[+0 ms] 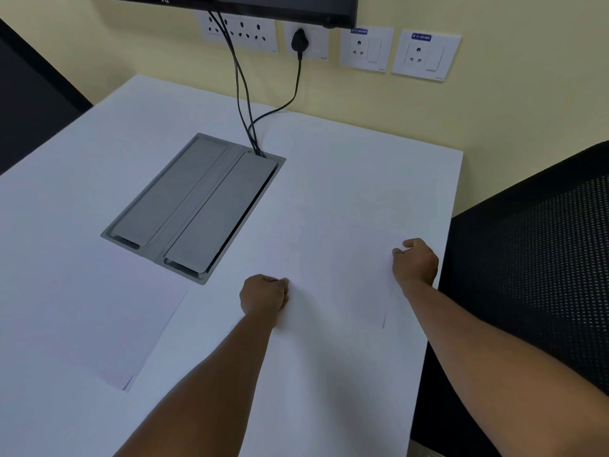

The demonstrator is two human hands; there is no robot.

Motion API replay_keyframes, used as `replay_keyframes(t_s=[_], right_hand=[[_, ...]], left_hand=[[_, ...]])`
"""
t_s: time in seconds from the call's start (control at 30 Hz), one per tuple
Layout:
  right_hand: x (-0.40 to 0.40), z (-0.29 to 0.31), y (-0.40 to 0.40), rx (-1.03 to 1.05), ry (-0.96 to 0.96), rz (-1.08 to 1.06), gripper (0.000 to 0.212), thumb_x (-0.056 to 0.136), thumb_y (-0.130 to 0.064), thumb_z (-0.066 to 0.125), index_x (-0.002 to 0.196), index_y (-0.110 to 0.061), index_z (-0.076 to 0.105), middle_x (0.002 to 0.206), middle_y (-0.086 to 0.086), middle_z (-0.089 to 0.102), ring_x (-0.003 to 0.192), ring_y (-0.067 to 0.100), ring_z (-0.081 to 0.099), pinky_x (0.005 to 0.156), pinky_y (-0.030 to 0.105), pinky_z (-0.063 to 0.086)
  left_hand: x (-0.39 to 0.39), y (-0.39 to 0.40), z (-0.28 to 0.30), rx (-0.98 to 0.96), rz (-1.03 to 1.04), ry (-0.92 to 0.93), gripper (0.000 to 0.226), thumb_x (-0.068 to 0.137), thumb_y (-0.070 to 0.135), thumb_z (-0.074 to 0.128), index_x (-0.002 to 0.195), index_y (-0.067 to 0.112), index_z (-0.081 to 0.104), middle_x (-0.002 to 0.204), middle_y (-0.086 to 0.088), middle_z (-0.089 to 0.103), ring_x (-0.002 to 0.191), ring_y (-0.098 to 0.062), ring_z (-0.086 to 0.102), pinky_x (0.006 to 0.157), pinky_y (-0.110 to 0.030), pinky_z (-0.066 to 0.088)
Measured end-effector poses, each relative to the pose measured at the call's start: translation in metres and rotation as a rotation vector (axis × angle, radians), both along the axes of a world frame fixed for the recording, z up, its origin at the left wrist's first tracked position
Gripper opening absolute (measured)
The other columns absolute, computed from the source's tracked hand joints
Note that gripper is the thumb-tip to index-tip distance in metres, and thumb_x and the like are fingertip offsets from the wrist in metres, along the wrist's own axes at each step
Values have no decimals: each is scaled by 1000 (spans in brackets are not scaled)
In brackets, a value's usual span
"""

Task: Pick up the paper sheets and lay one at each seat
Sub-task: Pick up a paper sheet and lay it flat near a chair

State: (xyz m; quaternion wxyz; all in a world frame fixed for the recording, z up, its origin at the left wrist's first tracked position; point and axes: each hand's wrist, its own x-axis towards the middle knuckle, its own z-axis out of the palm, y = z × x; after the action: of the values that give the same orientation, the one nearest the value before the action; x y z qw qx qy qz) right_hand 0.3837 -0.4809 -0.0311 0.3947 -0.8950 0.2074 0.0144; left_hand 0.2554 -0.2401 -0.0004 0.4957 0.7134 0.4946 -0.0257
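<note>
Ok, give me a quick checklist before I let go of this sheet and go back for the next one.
1. Sheet flat on table: ok.
2. Sheet in front of the black chair: ok.
3. Left hand and right hand both on the sheet's edges: ok.
4. Sheet clear of the grey cable box: ok.
5. Remaining stack lies within reach on the left: ok.
6. How many sheets remain: cannot tell.

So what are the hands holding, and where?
Both hands grip one paper sheet lying by the table's right edge: left hand at its left edge, right hand at its right edge.
</note>
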Motion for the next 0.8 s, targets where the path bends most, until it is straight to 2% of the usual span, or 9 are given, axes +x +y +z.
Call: replay_keyframes(t_s=[0.1, 0.23, 0.4, 0.53, 0.6, 0.7, 0.8], right_hand=[[0, 0, -2, 10, -10, -1, 27, 92, -13, 64, 117, -6, 62, 114, 16, 67, 101, 30, 64, 79, 31, 50], [0, -1, -3, 9, -15, -9, 26, 92, -12, 64, 117, -6, 63, 113, 15, 67, 99, 30, 65, 78, 31, 51], [-4, 3, -1, 37, -41, -24, 29, 93, -16, 64, 121, -7, 61, 113, 14, 67, 100, 29, 65, 78, 30, 48], [-23, 11, 11, 117, -167, -49, 29, 94, -16, 63, 122, -9, 60, 103, 13, 66, 91, 24, 61, 82, 33, 49], [-38, 14, 28, 118, -255, 14, 28, 94, -14, 62, 121, -10, 61, 101, 11, 63, 84, 20, 57, 77, 29, 45], [-60, 17, 70, 110, -362, 192, 25, 93, -12, 63, 118, -9, 64, 96, 10, 61, 73, 20, 58, 72, 27, 44], [-82, 24, 124, 124, -415, 381, 24, 90, -11, 67, 114, -10, 66, 94, 8, 61, 68, 19, 58, 68, 31, 50]], left_hand=[[5, -1, 0, 49, -39, 4, 23, 81, 25, 71, 61, 14, 67, 59, -4, 71, 62, -23, 68, 67, -27, 52], [9, -1, -3, 79, -66, 19, 14, 82, 26, 69, 77, 13, 71, 64, -3, 73, 72, -24, 71, 73, -30, 53], [7, -2, -9, 114, -71, 21, 20, 81, 28, 66, 71, 12, 71, 61, -1, 71, 70, -22, 70, 67, -28, 51], [-10, 7, -12, 128, -81, 9, 22, 83, 35, 65, 80, 14, 68, 74, -1, 73, 76, -21, 68, 71, -31, 52], [-25, 21, -11, 153, -51, -7, 21, 85, 37, 64, 82, 16, 66, 78, -1, 72, 78, -21, 67, 74, -33, 53], [-56, 47, -8, 186, -2, -81, 20, 87, 38, 65, 81, 19, 61, 77, 1, 70, 75, -17, 65, 66, -28, 47], [-90, 82, -2, 261, 61, -129, 19, 88, 35, 65, 77, 23, 56, 74, 7, 64, 71, -10, 59, 59, -22, 40]])
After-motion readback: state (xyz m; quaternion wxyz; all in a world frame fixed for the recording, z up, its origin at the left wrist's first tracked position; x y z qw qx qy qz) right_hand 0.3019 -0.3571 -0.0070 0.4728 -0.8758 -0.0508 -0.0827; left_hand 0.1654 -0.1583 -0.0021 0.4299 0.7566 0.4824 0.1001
